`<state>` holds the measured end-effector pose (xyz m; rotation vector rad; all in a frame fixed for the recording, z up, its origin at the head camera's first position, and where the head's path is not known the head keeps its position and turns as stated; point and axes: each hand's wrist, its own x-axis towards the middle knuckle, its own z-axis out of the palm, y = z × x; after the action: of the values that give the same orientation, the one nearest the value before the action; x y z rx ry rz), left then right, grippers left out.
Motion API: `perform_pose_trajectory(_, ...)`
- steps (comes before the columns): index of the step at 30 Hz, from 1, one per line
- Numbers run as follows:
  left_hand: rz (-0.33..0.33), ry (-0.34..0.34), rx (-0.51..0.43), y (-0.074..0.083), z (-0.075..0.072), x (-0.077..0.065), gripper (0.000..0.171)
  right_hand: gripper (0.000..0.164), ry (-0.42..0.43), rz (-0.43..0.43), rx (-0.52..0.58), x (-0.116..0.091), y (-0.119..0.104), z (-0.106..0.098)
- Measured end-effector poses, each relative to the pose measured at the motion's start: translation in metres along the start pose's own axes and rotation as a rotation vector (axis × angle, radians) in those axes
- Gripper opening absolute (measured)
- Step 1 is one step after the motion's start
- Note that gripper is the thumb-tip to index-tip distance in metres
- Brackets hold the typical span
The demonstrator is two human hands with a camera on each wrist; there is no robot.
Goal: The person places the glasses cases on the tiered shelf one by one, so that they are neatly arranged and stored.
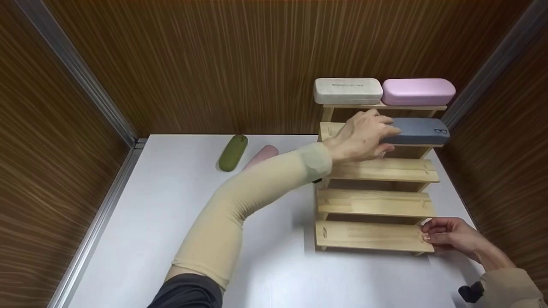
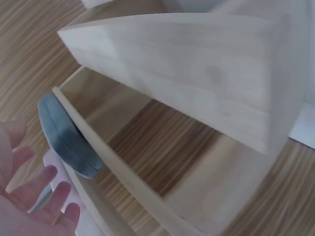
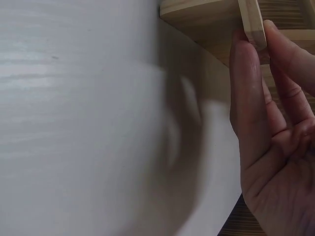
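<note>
At four o'clock we see the right hand (image 1: 456,236) pinch the lowest shelf (image 1: 372,236), presumably steadying the wooden rack (image 1: 376,203), while the left hand (image 1: 361,134), fingers loosely spread, hovers by the blue case (image 1: 417,130) set near three o'clock.

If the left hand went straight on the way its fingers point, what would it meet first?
The left hand would probably meet the blue case on the wooden rack; whether they touch now is unclear.
</note>
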<state>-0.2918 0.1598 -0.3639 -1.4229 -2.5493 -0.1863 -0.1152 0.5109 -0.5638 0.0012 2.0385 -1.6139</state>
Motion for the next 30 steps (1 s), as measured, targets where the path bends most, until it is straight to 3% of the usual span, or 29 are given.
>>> perform_pose_trajectory(9,0.038,0.033,-0.021,-0.028,-0.003,-0.047,0.045,0.03,-0.003,-0.056,0.003,0.001,0.003,0.002)
perform_pose_trajectory(15,0.012,0.037,-0.047,-0.041,-0.009,-0.069,0.044,0.032,-0.012,-0.058,0.019,0.002,0.004,0.001)
perform_pose_trajectory(24,0.034,0.053,-0.111,-0.048,-0.012,-0.1,0.042,0.035,-0.022,-0.056,0.045,0.0,0.004,0.001)
perform_pose_trajectory(30,0.028,0.097,-0.188,-0.05,-0.007,-0.12,0.04,0.034,-0.038,-0.06,0.056,0.0,0.003,0.0)
